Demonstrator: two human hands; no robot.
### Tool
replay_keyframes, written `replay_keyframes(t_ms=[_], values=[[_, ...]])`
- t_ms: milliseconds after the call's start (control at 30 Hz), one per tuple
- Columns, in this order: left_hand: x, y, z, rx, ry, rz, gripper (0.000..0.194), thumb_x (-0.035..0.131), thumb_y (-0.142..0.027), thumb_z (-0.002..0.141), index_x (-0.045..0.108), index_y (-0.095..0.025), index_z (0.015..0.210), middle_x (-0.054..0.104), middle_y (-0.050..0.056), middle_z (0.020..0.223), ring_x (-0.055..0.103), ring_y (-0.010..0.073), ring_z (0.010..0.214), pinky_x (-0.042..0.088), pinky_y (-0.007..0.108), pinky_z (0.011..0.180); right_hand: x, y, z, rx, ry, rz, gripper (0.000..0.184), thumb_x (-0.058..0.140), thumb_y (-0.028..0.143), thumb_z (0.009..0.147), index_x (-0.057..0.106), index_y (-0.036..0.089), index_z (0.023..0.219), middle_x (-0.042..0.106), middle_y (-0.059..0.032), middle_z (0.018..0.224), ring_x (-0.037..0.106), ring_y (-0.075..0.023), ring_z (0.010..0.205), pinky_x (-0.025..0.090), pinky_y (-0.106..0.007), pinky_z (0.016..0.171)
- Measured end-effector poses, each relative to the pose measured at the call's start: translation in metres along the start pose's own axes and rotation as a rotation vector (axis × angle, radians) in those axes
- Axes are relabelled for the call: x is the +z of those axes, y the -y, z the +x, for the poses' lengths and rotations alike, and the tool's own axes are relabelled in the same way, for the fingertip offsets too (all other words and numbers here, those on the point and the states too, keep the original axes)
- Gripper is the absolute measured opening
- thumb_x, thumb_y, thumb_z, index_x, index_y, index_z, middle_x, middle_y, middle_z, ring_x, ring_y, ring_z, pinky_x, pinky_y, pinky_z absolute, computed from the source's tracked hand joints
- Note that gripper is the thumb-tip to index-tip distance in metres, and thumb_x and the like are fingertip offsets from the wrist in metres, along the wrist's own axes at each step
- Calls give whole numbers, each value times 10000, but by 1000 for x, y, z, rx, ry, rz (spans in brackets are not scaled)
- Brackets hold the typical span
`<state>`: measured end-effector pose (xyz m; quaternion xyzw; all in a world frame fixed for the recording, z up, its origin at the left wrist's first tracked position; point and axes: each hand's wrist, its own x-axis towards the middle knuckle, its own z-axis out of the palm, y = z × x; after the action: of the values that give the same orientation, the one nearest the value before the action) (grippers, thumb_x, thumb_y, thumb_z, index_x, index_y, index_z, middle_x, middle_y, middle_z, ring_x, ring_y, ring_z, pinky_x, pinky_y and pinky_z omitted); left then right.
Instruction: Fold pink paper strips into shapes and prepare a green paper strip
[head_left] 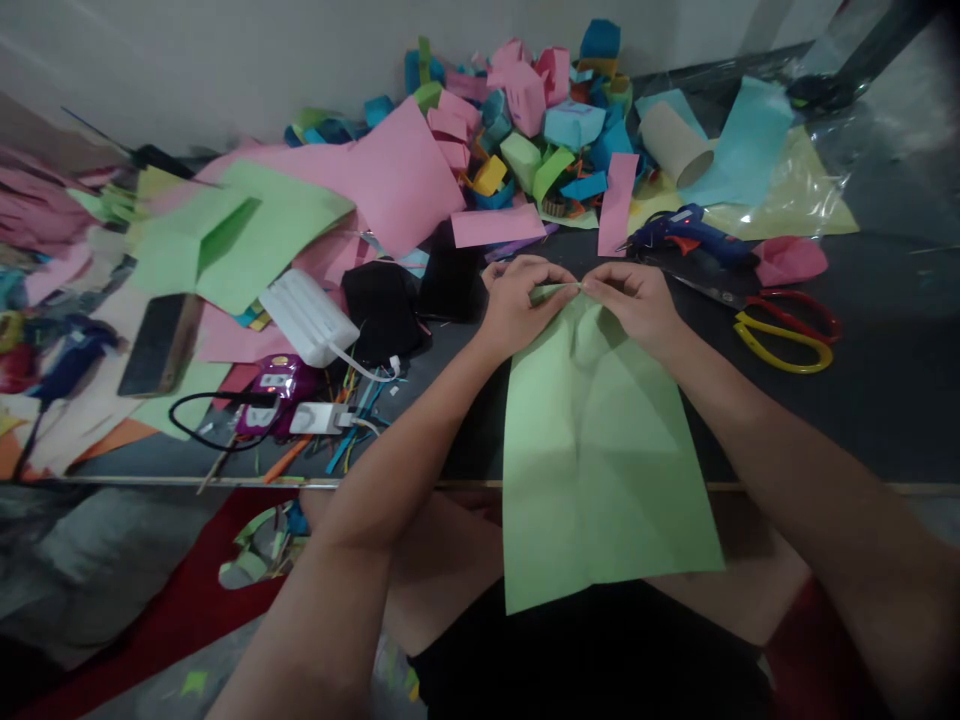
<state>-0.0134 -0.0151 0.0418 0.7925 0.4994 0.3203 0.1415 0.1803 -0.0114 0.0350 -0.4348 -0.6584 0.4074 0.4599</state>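
A large sheet of light green paper hangs from both my hands, over the table's front edge and above my lap. A soft crease runs down its middle. My left hand pinches the upper edge between thumb and fingers. Right beside it, my right hand pinches the same edge, the two thumbs nearly touching. Scissors with one red and one yellow handle lie to the right of my right hand. Behind them rests a blue glue gun. A black phone-like slab lies beside my left hand.
Folded paper pieces in several colours are heaped at the back, near a cardboard tube. To the left lie loose green sheets, a white power bank, a dark phone, a purple power strip and a second glue gun.
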Motion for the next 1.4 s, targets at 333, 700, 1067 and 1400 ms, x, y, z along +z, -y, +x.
replay_keyframes(t_ms=[333, 700, 1067, 1400], values=[[-5, -2, 0, 30, 13, -24, 320, 585, -536, 1006, 730, -251, 1025, 748, 30, 1079, 626, 226, 1130, 302, 411, 1057, 0, 5, 0, -58, 11, 41, 494, 790, 692, 749, 701, 207, 735, 614, -4, 687, 540, -141, 644, 429, -284, 575], [-5, 6, 4, 18, 33, -106, 344, 576, -522, 1000, 730, -216, 957, 744, 32, 922, 657, 187, 931, 442, 326, 873, -16, 15, 0, -73, 66, -344, 484, 685, 693, 833, 727, 213, 788, 690, -41, 736, 598, -192, 712, 425, -321, 649], [-5, 27, 9, -70, 128, -109, 357, 653, -438, 925, 675, -202, 657, 605, -7, 596, 542, 150, 620, 364, 302, 629, -38, 1, 8, -15, 226, -456, 540, 651, 705, 833, 660, 222, 593, 504, 16, 488, 420, -129, 503, 278, -318, 514], [-1, 21, 7, -92, 70, -85, 295, 637, -385, 938, 720, -208, 718, 674, 0, 674, 587, 152, 648, 385, 294, 643, -40, 0, 9, 2, 215, -445, 525, 669, 690, 825, 694, 208, 618, 484, 30, 485, 399, -115, 489, 252, -309, 506]])
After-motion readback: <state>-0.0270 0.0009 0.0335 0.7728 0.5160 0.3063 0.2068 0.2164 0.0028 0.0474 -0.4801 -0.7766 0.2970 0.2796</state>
